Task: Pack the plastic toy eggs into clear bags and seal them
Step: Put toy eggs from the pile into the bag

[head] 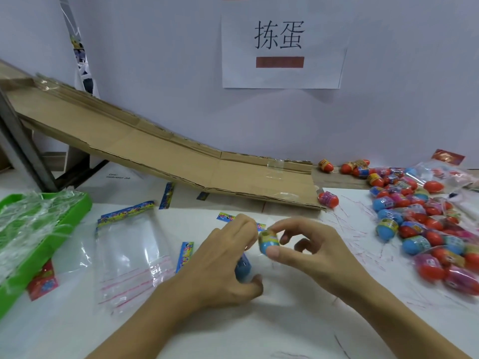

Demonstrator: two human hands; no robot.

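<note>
Blue egg (269, 244) pinched by right hand (315, 251); left hand (225, 257) grips another; sign (281, 45) reads 拣蛋.

Bare tabletop (259, 330) lies open near the person, between the forearms. Left, the bags (129, 255) and green tray (64, 224) crowd the way. Right, the egg pile (427, 229) blocks. Behind, the cardboard ramp (181, 156) slopes down onto the tabletop.
</note>
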